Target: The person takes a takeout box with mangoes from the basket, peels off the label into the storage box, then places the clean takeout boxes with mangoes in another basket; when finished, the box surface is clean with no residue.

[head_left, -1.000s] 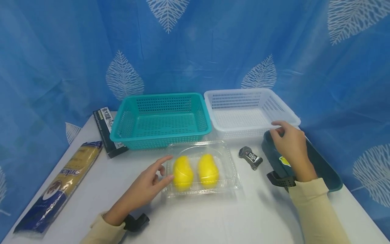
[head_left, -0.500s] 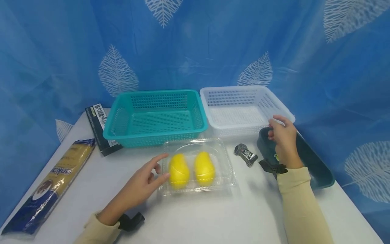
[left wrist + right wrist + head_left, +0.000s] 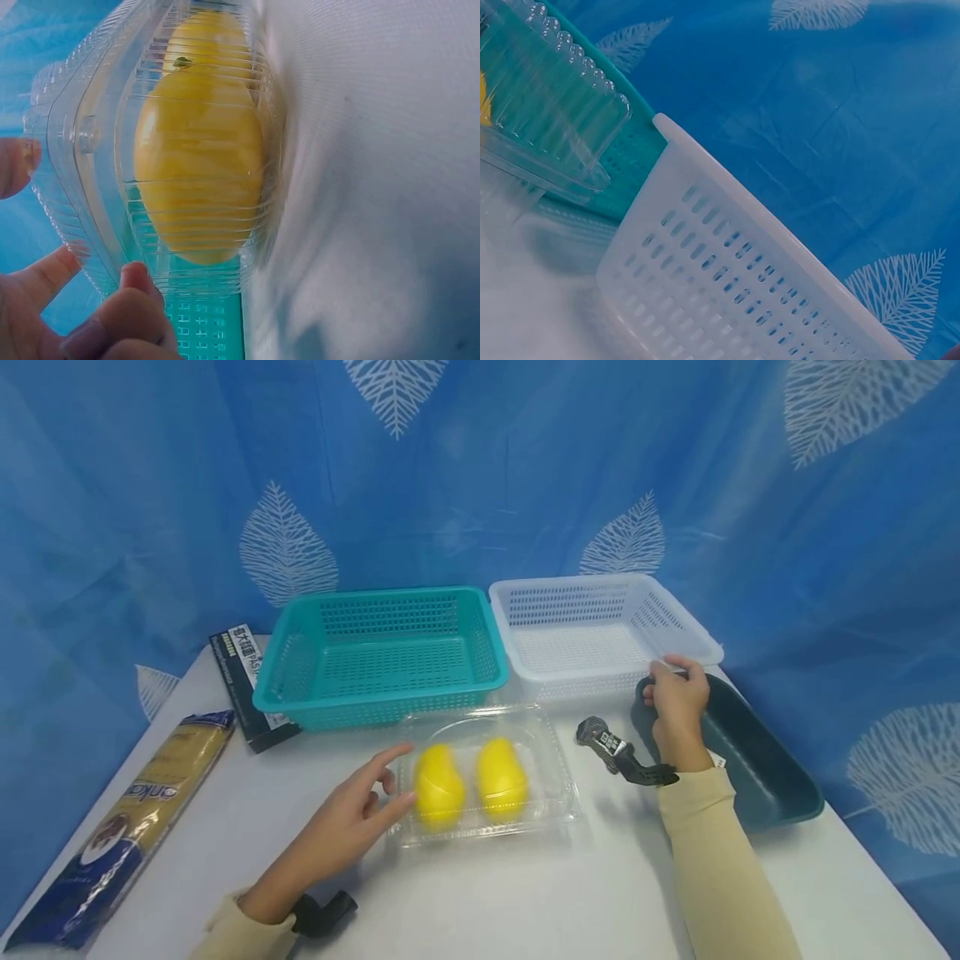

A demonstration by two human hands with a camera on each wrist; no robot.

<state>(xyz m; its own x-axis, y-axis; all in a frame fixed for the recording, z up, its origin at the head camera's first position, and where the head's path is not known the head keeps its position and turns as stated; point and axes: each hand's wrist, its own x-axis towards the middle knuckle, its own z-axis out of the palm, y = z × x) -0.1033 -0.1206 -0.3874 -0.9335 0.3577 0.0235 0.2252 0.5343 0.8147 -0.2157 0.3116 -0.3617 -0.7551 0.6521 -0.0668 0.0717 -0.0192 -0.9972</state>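
Note:
Two yellow mango-like fruits (image 3: 502,781) lie inside a clear plastic clamshell box (image 3: 553,777). My left hand (image 3: 345,818) is at the box's left side, thumb and index fingertip right at its edge, the other fingers bent. The left wrist view shows these fingertips close against the box's clear wall (image 3: 82,172). My right hand (image 3: 681,702) is over the back left end of a dark green tray (image 3: 780,777), fingers loosely bent. In the head view its fingertips overlap the front rim of a white basket (image 3: 570,672). Nothing shows in its grasp.
A teal basket (image 3: 382,702) stands behind the box, left of the white one. A black pasta box (image 3: 247,693) and a blue and gold pasta bag (image 3: 127,835) lie at the left. A small black packet (image 3: 594,733) is partly covered by the right wrist camera.
My right hand has shifted left over the dark green tray, its wrist turning, and its camera now overlaps the black packet. The left hand stays by the clamshell box. The whole view has shifted slightly.

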